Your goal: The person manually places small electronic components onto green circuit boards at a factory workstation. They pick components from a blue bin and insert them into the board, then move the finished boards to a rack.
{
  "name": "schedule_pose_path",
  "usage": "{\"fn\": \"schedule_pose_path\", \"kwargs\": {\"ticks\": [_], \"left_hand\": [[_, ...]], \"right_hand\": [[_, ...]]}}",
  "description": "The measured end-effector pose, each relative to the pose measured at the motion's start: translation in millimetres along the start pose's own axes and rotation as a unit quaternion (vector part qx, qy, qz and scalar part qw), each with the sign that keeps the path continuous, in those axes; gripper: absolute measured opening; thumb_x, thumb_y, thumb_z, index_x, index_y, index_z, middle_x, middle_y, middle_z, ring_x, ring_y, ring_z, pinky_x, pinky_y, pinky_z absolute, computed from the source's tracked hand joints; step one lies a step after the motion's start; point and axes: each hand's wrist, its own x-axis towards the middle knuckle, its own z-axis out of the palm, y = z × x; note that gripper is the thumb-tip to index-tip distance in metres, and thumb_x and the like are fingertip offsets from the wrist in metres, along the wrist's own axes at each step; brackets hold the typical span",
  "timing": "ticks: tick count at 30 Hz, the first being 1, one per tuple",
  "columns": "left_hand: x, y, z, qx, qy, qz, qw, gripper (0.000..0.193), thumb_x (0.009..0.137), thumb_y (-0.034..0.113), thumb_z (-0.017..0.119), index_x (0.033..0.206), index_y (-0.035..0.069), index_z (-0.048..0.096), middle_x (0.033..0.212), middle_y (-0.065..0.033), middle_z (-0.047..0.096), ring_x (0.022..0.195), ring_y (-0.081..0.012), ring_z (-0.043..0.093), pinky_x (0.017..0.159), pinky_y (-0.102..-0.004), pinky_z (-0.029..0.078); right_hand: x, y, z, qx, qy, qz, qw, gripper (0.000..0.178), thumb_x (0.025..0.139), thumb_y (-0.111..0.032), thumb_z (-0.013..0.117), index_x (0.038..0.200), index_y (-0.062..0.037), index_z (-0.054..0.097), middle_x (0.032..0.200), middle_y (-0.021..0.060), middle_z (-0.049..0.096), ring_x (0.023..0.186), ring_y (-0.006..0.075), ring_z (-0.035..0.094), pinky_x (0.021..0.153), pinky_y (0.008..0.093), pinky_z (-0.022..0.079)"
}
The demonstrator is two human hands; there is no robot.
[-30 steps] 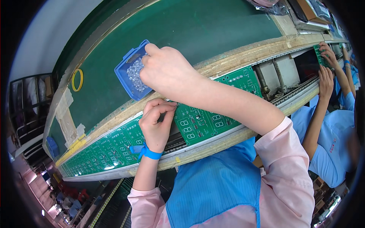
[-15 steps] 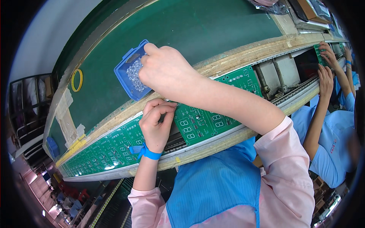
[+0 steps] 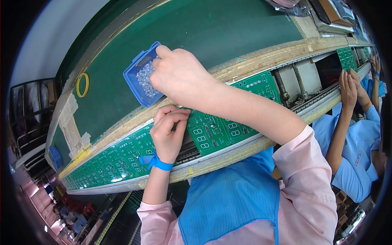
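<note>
My right hand (image 3: 179,75) reaches over the right side of a small blue bin (image 3: 131,83), its fingers curled and their tips hidden behind the hand. Small clear plastic-looking parts (image 3: 145,81) fill part of the bin. At the upper left corner of a green circuit board (image 3: 220,136), my left hand (image 3: 168,126) is closed in a pinch. Whatever lies between its fingertips is too small to make out. White digit outlines are printed on the board, which passes partly under my right forearm. A blue band (image 3: 157,163) circles my left wrist.
More green boards (image 3: 114,163) line the rail to the left. A yellow tape ring (image 3: 83,85) lies on the green bench top (image 3: 228,34). Rightward, the rail's chain (image 3: 316,98) and a threaded rod show. A co-worker's hands (image 3: 349,87) touch a farther board (image 3: 346,59).
My hands stay almost where they were, the right still at the bin. At the far right, the co-worker's hands have come together lower, below the board there, which shows more fully.
</note>
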Motion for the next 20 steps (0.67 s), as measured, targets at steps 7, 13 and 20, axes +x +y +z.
{"fn": "schedule_pose_path", "kwargs": {"ticks": [7, 13, 20], "left_hand": [[4, 9, -2, 0.042, -0.024, 0.016, 0.999, 0.016, 0.073, -0.010, 0.070, 0.083, 0.002, 0.066, 0.092, -0.0080, 0.073, 0.091, -0.0248, 0.063, 0.080, -0.0345, 0.052], [14, 24, 0, 0.109, -0.040, 0.056, 0.992, 0.016, 0.074, -0.008, 0.073, 0.086, -0.001, 0.065, 0.090, -0.0136, 0.066, 0.087, -0.0289, 0.064, 0.075, -0.0355, 0.051], [12, 25, 0, 0.126, -0.037, 0.036, 0.991, 0.016, 0.076, -0.008, 0.072, 0.088, -0.001, 0.064, 0.095, -0.0150, 0.066, 0.088, -0.0299, 0.063, 0.076, -0.0370, 0.050]], "right_hand": [[0, -1, 1, -0.004, 0.000, 0.000, 1.000, 0.009, 0.062, -0.015, 0.068, 0.065, -0.0072, 0.071, 0.073, 0.0052, 0.066, 0.088, 0.0223, 0.061, 0.065, 0.0318, 0.053], [2, -2, 0, 0.001, -0.020, -0.005, 1.000, 0.009, 0.062, -0.015, 0.069, 0.065, -0.0073, 0.071, 0.075, 0.0051, 0.066, 0.088, 0.0221, 0.061, 0.064, 0.0320, 0.053], [4, -4, 1, 0.004, -0.020, -0.008, 1.000, 0.010, 0.060, -0.014, 0.069, 0.066, -0.0068, 0.071, 0.076, 0.0051, 0.067, 0.088, 0.0227, 0.061, 0.064, 0.0324, 0.053]]}}
